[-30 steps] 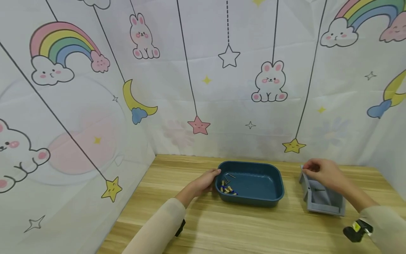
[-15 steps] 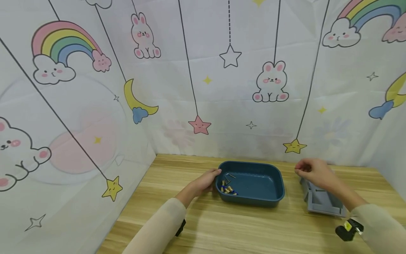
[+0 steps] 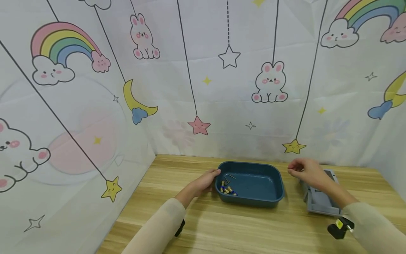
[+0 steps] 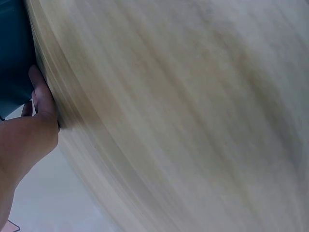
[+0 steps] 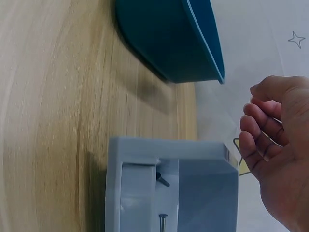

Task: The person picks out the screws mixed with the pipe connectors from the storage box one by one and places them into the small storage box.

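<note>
A dark teal plastic tray stands on the table, and my left hand grips its left end, thumb at the rim. Small gold-and-blue cylindrical pieces and several thin metal screws lie in its left part. My right hand is raised between the tray and a grey box. In the right wrist view its fingers are loosely curled, the thumb close to the index finger, with nothing visible between them. Two dark screws lie inside the grey box, whose back part the right hand and forearm partly hide.
The wood-grain table runs back to a printed cloth with rabbits, stars and rainbows; more cloth hangs on the left. A black wrist camera sits below the right sleeve. The tray and grey box stand a short way apart.
My right hand has moved left from above the grey box's back left corner, toward the tray, uncovering more of the box. The left hand and tray have stayed in place.
</note>
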Demonstrator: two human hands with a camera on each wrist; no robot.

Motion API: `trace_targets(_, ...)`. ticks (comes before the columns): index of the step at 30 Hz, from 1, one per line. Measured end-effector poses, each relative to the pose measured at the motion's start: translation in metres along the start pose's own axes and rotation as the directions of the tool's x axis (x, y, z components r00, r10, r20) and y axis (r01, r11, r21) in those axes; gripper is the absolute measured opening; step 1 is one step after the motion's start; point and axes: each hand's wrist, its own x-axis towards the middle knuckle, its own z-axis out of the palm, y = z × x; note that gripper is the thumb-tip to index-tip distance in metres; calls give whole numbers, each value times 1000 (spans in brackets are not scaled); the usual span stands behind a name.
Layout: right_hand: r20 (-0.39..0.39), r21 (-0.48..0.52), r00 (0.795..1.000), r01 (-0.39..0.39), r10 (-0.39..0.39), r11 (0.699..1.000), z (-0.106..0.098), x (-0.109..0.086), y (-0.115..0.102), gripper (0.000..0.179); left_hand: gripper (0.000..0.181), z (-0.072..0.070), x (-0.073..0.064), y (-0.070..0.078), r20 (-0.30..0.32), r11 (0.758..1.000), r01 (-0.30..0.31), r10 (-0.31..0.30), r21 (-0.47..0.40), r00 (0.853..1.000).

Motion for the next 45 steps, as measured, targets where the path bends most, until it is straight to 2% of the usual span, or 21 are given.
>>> trace_targets(10,-13,1,998,55,-55,998,11,6,-8,3,61,-1,-1,-1,16,1000,-12,12,-4,1000)
trace_targets(19,1,15,998,57,-57,998,19,12,-20,6,61,0,0,0,5,1000,-2,2,4,1000)
trace_targets(24,3,4,997,76,-76,997,24,17,-23,4,62,-1,1,-2,3,1000,1,-1,9,1000)
trace_targets(30,20,25,998,63,-63,998,30,20,-24,5,62,-1,2,-3,-6,1000,5,-5,17,1000)
trace_targets(35,45,40,998,53,-54,998,29,22,-26,9,62,-1,3,-2,-1,1000,-1,1,19,1000)
trace_targets(45,20,17,997,74,-74,997,26,27,-38,5,61,-1,3,-2,-13,1000,-2,3,28,1000)
